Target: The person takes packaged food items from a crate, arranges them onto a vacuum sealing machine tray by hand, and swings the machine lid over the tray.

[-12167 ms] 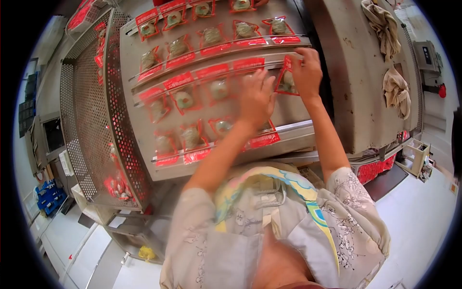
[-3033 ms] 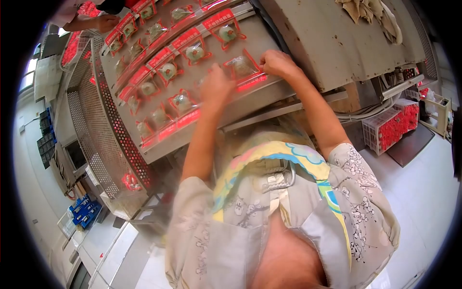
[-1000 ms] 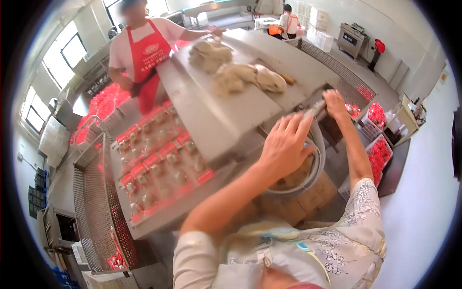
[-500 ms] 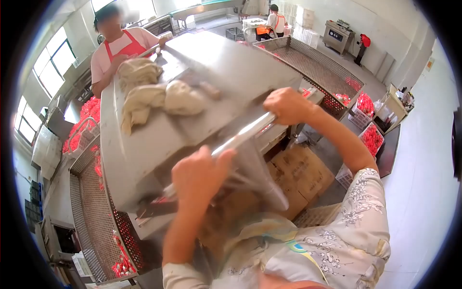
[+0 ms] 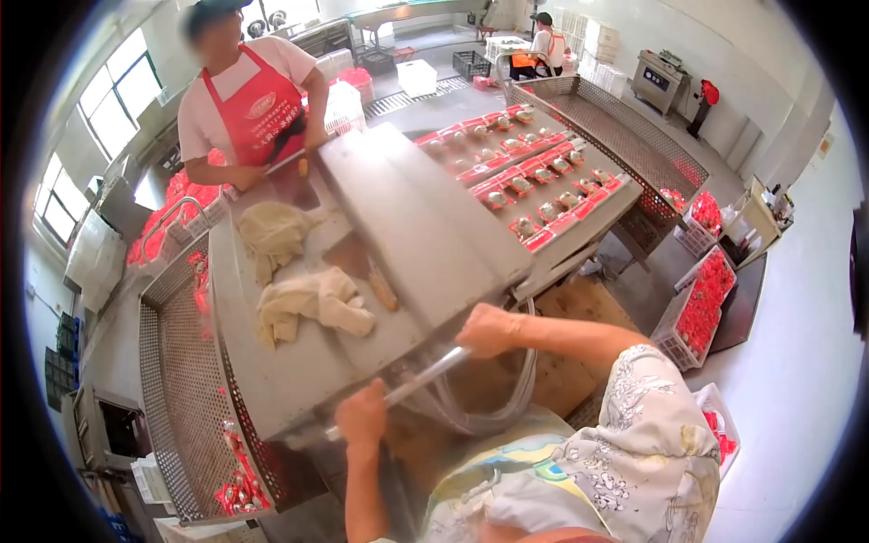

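Observation:
My left hand (image 5: 361, 414) is closed round a metal bar (image 5: 425, 374) at the near edge of the machine's steel lid (image 5: 412, 226). Farther right on the same bar, my right hand (image 5: 489, 330) is wrapped in a fist. The lid lies over the middle of the machine. Two beige cloths (image 5: 312, 303) and a wooden-handled scraper (image 5: 382, 291) rest on the steel surface left of it. On the right-hand bed, red-edged clear packets (image 5: 548, 213) with pale green contents lie in rows.
A co-worker in a red apron (image 5: 262, 104) stands at the far left side. Perforated trays (image 5: 181, 380) flank the machine on both sides. A hose (image 5: 489, 421) and cardboard (image 5: 579, 317) are below the bar. Crates of red packets (image 5: 692, 317) stand at right; another person (image 5: 546, 45) is far back.
The lid with its bar has swung from the right side to the left, uncovering packets on the right; the left packets are now covered. Both my hands have closed on the bar.

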`<action>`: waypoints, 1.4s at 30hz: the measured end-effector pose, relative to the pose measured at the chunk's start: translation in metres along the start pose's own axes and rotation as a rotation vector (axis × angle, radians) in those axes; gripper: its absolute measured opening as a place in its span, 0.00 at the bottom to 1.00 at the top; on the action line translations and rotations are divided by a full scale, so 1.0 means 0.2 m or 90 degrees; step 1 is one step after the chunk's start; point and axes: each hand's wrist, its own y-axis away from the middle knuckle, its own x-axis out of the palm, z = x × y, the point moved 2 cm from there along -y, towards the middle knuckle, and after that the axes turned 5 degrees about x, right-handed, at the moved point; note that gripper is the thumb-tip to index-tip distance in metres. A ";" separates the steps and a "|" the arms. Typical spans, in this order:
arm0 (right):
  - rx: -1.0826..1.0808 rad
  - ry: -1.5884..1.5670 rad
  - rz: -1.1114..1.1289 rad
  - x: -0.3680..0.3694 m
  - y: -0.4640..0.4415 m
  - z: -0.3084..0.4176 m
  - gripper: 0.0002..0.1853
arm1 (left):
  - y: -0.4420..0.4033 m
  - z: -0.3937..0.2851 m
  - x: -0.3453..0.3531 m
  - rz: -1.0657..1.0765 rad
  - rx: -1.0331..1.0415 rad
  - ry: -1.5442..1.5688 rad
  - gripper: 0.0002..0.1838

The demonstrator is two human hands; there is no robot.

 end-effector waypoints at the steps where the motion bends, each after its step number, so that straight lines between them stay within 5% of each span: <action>1: 0.009 -0.013 -0.001 0.04 -0.02 0.01 0.10 | 0.01 0.01 0.02 0.006 0.002 -0.025 0.29; 10: -0.041 -0.150 -0.104 0.20 -0.03 0.01 0.07 | 0.04 0.03 0.11 -0.121 0.006 -0.033 0.25; 15: -0.122 -0.333 -0.164 0.10 0.00 -0.03 0.26 | 0.08 0.09 0.19 -0.261 0.081 -0.172 0.07; 17: -0.215 -0.461 -0.268 0.08 0.03 -0.09 0.28 | 0.08 0.04 0.20 -0.328 0.014 -0.224 0.08; 19: -0.273 -0.533 -0.405 0.06 0.18 -0.24 0.29 | 0.02 -0.20 0.24 -0.464 -0.087 -0.049 0.13; 22: -0.208 -0.543 -0.448 0.14 0.55 -0.62 0.29 | -0.20 -0.81 0.41 -0.501 -0.077 0.143 0.14; 23: -0.148 -0.516 -0.448 0.21 0.67 -0.78 0.29 | -0.29 -1.01 0.49 -0.451 -0.059 0.192 0.13; 24: -0.086 -0.489 -0.444 0.30 0.81 -0.95 0.29 | -0.40 -1.21 0.60 -0.399 0.139 -0.002 0.15; 28: 0.218 -0.400 -0.439 0.44 1.29 -1.63 0.30 | -0.83 -1.82 1.01 -0.131 0.153 0.214 0.28; 32: 0.399 -0.255 -0.423 0.47 1.47 -2.12 0.44 | -1.10 -1.96 1.41 -0.031 0.037 0.062 0.44; 35: 0.532 -0.196 -0.368 0.61 1.50 -2.43 0.51 | -1.29 -2.04 1.51 0.093 -0.171 0.000 0.53; 38: 0.624 -0.189 -0.293 0.68 1.48 -2.66 0.55 | -1.39 -2.14 1.58 0.162 -0.215 -0.091 0.55; 42: 0.680 -0.237 -0.196 0.72 1.42 -2.91 0.60 | -1.50 -2.22 1.68 0.101 -0.162 -0.098 0.45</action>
